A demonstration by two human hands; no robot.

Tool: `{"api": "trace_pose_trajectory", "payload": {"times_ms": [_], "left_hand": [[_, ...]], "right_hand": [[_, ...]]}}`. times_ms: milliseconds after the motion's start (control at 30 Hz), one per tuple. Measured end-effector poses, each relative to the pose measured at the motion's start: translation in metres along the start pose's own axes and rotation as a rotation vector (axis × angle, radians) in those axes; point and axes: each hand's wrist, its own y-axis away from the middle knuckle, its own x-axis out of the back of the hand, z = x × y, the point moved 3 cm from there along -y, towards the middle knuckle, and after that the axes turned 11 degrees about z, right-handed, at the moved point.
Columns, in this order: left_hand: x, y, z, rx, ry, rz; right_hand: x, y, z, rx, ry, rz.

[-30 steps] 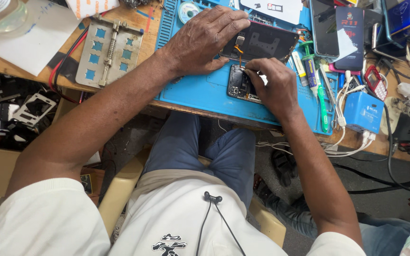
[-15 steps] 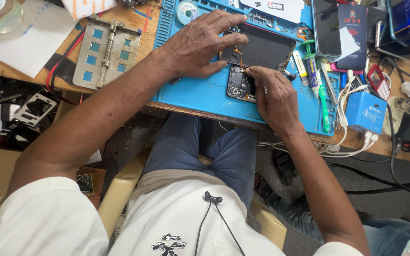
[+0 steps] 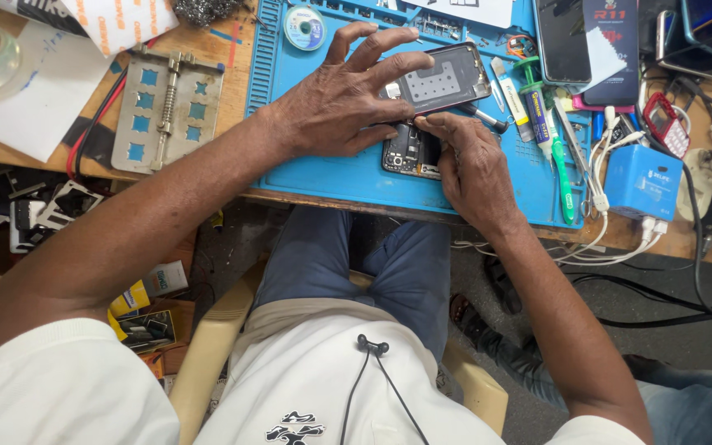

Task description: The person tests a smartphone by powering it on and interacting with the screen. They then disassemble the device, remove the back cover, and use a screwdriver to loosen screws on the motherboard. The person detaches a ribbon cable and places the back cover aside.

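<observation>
Since a second ago my right hand (image 3: 475,169) has crept up the opened phone (image 3: 412,152), its pinched fingertips (image 3: 432,124) now at the board's top edge under the lifted panel (image 3: 445,81), so I judge I'm working loose something small there, though whether they grip a tool I cannot tell. My left hand (image 3: 335,103) lies spread and flat at ten o'clock from the right, fingers splayed over the panel, pinning it; the phone sits on the blue mat (image 3: 306,177) between both hands.

A phone repair workshop: a blue mat (image 3: 331,177), an opened phone (image 3: 412,152), a metal jig (image 3: 166,111) and cables (image 3: 611,239) crowd the bench.
</observation>
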Motion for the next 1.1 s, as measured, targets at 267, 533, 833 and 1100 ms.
{"api": "trace_pose_trajectory", "payload": {"times_ms": [267, 533, 833, 1100], "left_hand": [[-0.018, -0.004, -0.004, -0.005, -0.105, -0.018], [-0.019, -0.002, -0.003, -0.025, -0.083, -0.025], [-0.019, -0.006, -0.005, 0.012, -0.086, -0.081], [-0.021, -0.008, -0.01, 0.055, -0.04, -0.096]], "right_hand": [[0.005, -0.006, 0.007, 0.153, 0.152, -0.075], [0.001, -0.012, 0.03, 0.065, -0.012, -0.07], [0.0, -0.018, 0.048, -0.285, -0.177, -0.107], [0.003, -0.026, 0.039, 0.103, 0.047, -0.091]]}}
